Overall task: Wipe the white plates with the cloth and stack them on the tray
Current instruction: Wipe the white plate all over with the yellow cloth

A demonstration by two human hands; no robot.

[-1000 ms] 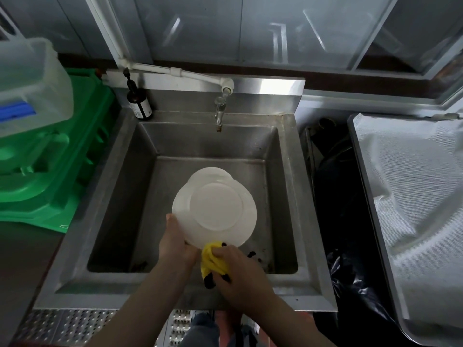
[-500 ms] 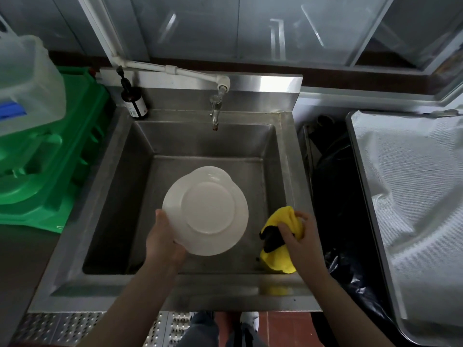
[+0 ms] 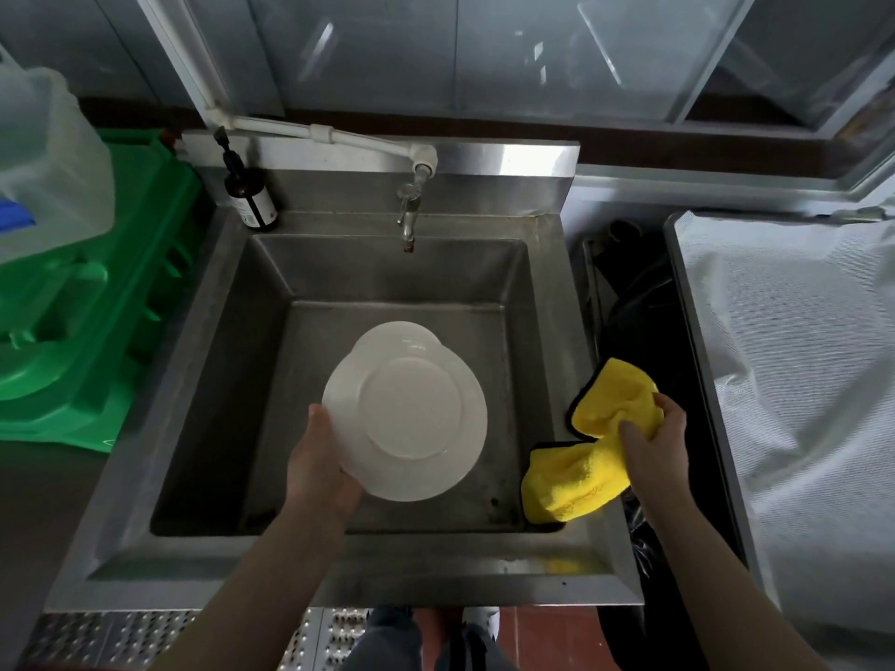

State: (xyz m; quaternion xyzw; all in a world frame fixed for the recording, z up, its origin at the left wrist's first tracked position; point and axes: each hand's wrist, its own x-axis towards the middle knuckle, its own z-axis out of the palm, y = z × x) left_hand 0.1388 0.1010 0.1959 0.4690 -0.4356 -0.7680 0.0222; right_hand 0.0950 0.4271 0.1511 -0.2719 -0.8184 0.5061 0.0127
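A white plate (image 3: 411, 418) is held over the steel sink (image 3: 339, 569), its underside facing me. My left hand (image 3: 317, 467) grips its lower left rim. Behind it, a second white plate (image 3: 397, 334) lies on the sink floor, mostly hidden. My right hand (image 3: 654, 443) holds a yellow cloth with a black edge (image 3: 581, 472) over the sink's right rim, apart from the plate. To the right is a steel tray (image 3: 678, 283) lined with white sheeting.
A tap (image 3: 409, 215) hangs over the sink's back wall. A brown pump bottle (image 3: 252, 201) stands at the back left corner. Green plastic crates (image 3: 97, 302) and a clear tub (image 3: 43, 157) sit to the left. A black bag (image 3: 644, 322) fills the gap between sink and tray.
My right hand has carried the yellow cloth away from the plate's lower edge to the right, over the sink's right rim. The left hand keeps its hold on the plate.
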